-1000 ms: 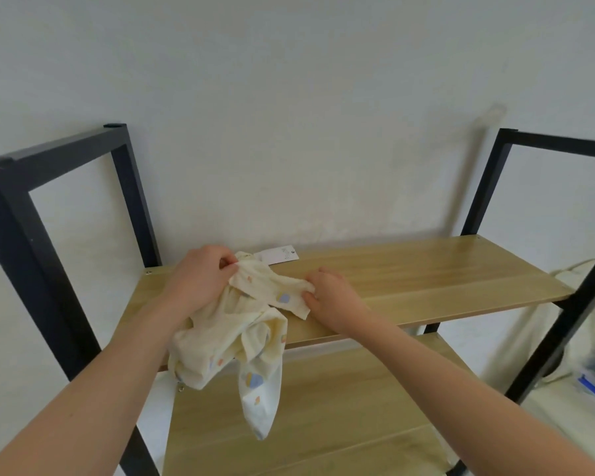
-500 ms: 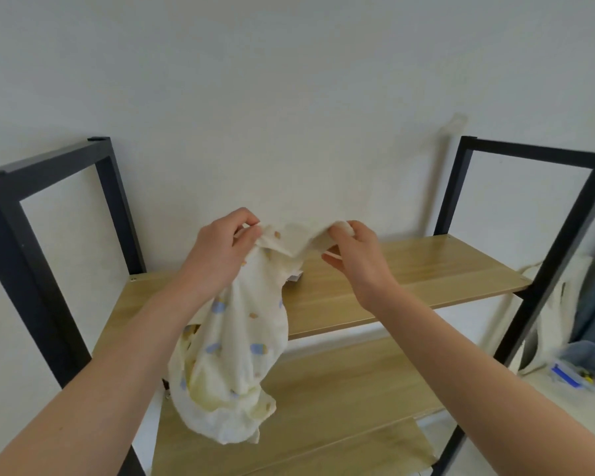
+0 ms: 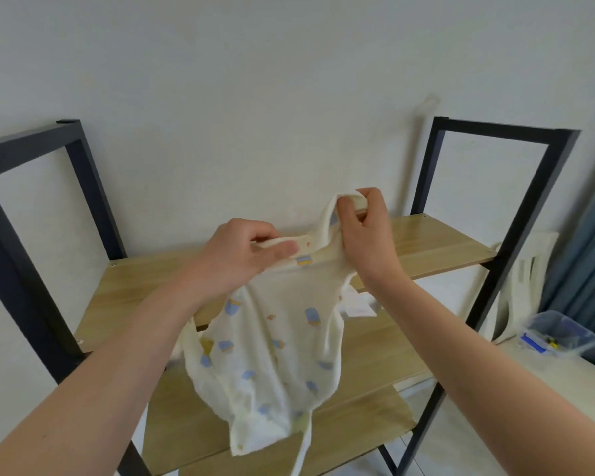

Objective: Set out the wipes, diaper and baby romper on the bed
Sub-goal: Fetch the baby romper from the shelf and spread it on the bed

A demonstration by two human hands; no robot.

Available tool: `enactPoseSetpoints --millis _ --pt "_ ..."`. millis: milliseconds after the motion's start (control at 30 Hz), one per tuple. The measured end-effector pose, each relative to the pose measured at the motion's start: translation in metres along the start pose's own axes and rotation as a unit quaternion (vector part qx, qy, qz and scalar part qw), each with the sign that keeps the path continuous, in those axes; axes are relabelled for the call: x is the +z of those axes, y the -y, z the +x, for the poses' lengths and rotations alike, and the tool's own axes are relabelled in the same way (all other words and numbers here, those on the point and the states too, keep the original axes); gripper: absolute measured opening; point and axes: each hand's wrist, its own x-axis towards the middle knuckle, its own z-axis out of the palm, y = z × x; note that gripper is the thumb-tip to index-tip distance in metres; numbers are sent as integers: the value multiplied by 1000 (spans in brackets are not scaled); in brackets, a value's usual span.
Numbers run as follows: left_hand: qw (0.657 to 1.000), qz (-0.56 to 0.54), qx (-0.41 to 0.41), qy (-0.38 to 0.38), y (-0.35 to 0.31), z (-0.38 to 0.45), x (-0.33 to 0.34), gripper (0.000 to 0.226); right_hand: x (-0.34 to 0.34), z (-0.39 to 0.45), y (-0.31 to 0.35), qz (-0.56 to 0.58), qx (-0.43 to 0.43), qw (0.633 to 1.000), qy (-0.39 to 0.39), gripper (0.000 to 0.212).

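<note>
While hanging lengthwise from its top edge in front of the shelf (image 3: 426, 249), baby romper (image 3: 272, 352) pinched by both: left hand (image 3: 244, 255) lower, right hand (image 3: 364, 231) higher; bed not visible.

Both hands up in front of a shelf unit, holding a cream baby romper (image 3: 272, 352) by its top edge. Left hand (image 3: 244, 255) pinches the left part of the neckline, thumb on top. Right hand (image 3: 368, 231) grips the other end, held higher, fabric bunched between its fingers. Romper hangs off the shelf boards, blue and orange print, a thin tie dangling at the bottom. A paper tag (image 3: 359, 305) shows just right of it. Shelf (image 3: 437, 249): wood boards, black metal frame, against a white wall. Clear plastic box (image 3: 560, 333) with a blue handle low right, beside a blue curtain (image 3: 588, 262).
</note>
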Motion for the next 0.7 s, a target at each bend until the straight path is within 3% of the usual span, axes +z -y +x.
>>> enactPoseSetpoints --millis 200,400,600,700 --pt "998 -46 38 -3 -25 -3 28 11 -36 -14 4 -36 3 999 -7 19" --pt "983 -179 -23 -25 -32 -10 70 23 -82 -44 -30 -26 139 989 39 31" --pt "973 -216 -35 76 -38 -22 121 13 -129 -84 -72 91 267 955 89 35" --pt "971 -219 -36 84 -40 -28 146 11 -153 -105 -90 148 318 932 87 48"
